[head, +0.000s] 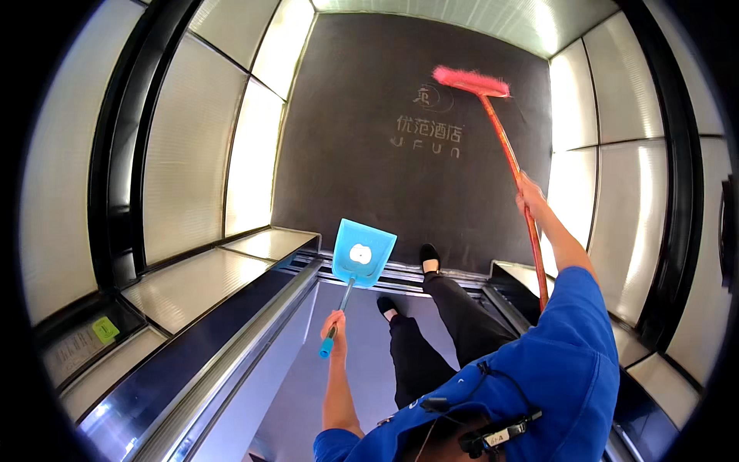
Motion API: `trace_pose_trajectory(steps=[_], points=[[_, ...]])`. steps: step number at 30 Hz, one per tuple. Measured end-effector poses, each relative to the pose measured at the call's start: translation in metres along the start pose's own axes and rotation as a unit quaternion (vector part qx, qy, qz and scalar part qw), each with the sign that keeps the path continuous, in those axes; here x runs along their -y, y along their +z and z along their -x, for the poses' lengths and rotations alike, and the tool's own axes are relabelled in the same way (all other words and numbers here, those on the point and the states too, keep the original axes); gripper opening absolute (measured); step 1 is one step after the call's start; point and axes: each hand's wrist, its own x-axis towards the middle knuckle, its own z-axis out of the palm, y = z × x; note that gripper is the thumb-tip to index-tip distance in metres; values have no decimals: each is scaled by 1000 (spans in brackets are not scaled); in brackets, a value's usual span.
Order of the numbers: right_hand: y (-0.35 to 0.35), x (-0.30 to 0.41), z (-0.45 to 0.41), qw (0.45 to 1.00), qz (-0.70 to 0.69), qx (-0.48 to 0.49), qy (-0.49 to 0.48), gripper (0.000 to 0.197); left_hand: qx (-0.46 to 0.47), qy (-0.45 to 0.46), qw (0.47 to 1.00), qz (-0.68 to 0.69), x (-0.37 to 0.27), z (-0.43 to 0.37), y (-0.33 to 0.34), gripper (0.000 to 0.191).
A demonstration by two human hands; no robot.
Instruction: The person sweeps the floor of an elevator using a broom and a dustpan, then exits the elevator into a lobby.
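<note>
My left hand (333,324) grips the metal handle of a light-blue dustpan (375,238), near its blue end cap. The pan lies over the door track, with a white round spot on its inner face. Up at the right, my right hand (530,194) holds the orange-red handle of a broom (491,110) partway along. The broom's pink bristle head (469,81) is over the dark floor mat (346,133), toward its far right part. The broom handle's lower end runs down beside my right sleeve.
Lit panels wall the small elevator-like cabin (190,150) on both sides. Metal door tracks (404,277) cross its entrance. One of my black shoes (429,254) is at the mat's near edge, the other on the smooth floor outside. The mat bears writing.
</note>
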Motion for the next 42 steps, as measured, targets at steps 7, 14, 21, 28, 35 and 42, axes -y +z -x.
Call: trace_pose_trajectory(steps=[7, 14, 21, 28, 35, 42], points=[[24, -69, 20, 992, -19, 68, -103, 10, 24, -66, 996, -53, 26, -9, -2, 14], [93, -202, 243, 917, 275, 194, 214, 51, 92, -61, 992, -63, 35, -14, -19, 20], [71, -228, 360, 952, 81, 124, 267, 50, 83, 14, 996, -12, 37, 0, -32, 19], [16, -234, 254, 991, -61, 40, 109, 33, 124, -4, 992, -21, 53, 2, -76, 14], [111, -287, 316, 920, -102, 169, 339, 41, 145, -58, 985, -71, 51, -20, -72, 16], [100, -253, 390, 901, -77, 291, 313, 48, 118, -95, 986, -68, 43, -1, -78, 23]])
